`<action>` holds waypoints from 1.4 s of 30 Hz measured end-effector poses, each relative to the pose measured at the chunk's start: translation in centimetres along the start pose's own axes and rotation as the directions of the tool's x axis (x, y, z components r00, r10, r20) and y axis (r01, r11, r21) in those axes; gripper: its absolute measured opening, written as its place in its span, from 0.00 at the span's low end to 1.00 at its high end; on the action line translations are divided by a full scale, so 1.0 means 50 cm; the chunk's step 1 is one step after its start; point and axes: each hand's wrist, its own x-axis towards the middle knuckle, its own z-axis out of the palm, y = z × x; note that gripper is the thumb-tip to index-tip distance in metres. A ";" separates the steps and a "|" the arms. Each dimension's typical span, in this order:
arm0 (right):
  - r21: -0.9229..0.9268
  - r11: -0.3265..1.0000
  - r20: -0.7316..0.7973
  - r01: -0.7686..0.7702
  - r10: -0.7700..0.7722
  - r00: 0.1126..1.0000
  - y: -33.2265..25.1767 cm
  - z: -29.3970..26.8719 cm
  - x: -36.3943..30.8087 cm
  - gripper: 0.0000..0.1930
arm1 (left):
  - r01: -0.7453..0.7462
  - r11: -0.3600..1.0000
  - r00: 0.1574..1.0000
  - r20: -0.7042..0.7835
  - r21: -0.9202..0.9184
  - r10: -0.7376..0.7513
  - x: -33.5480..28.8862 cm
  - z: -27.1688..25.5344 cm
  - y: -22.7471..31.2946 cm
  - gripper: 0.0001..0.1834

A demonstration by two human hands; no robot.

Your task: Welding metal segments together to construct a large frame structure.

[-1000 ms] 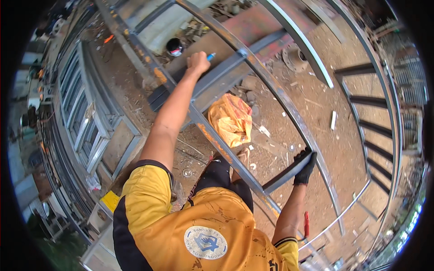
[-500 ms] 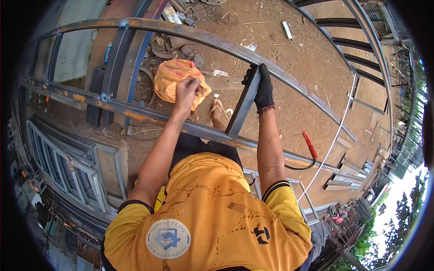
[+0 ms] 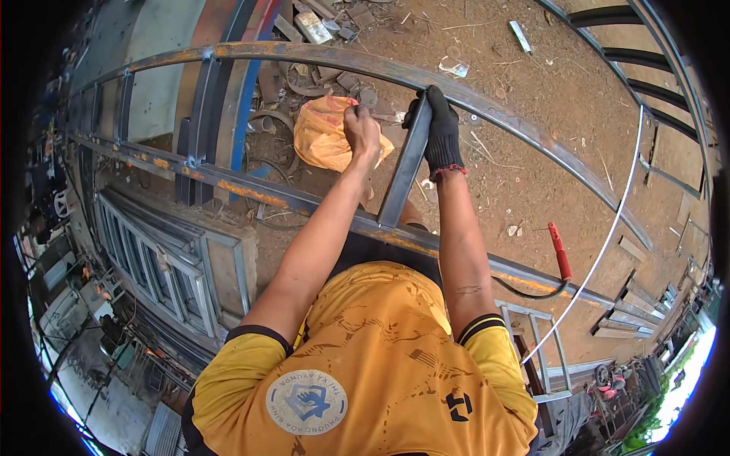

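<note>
My right hand (image 3: 439, 133), in a black knit glove, is wrapped round the upper end of a short dark steel tube (image 3: 405, 171). The tube stands between the two rails of a long steel frame, touching the near rail (image 3: 266, 199) and meeting the curved far rail (image 3: 342, 62). My bare left hand (image 3: 361, 133) is closed in a fist to the left of the tube, in front of a crumpled orange bag or cloth (image 3: 323, 137). What the fist holds, if anything, is hidden.
A red welding electrode holder (image 3: 560, 254) with a black cable rests by the near rail at right. A taut white line (image 3: 589, 275) runs beyond it. Metal scraps (image 3: 346, 32) litter the dirt ground. Window-like metal frames (image 3: 156, 270) lie at left; another barred frame (image 3: 646, 57) is at far right.
My view has shifted, so the scene sits further right. The left hand has moved rightward over the orange bundle, closer to the short tube. My right hand keeps its hold on the tube.
</note>
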 end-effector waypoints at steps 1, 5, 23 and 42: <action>-0.026 1.000 -0.002 -0.014 0.014 1.000 0.005 0.008 -0.002 0.22 | 0.076 0.992 0.997 -0.003 -0.097 -0.076 0.018 -0.013 -0.003 0.21; -0.074 0.997 0.001 -0.016 0.016 1.000 0.008 0.015 0.000 0.22 | -0.192 0.956 0.981 0.053 0.220 0.185 -0.032 0.045 -0.040 0.12; -0.012 0.999 -0.040 -0.043 0.042 0.998 0.011 -0.002 -0.003 0.23 | 0.058 0.995 0.982 0.184 -0.075 -0.044 -0.010 0.012 -0.062 0.13; -0.090 0.995 -0.035 -0.033 0.030 0.999 0.005 0.001 -0.002 0.23 | 0.103 0.993 0.964 0.250 -0.055 -0.086 -0.047 0.004 -0.071 0.15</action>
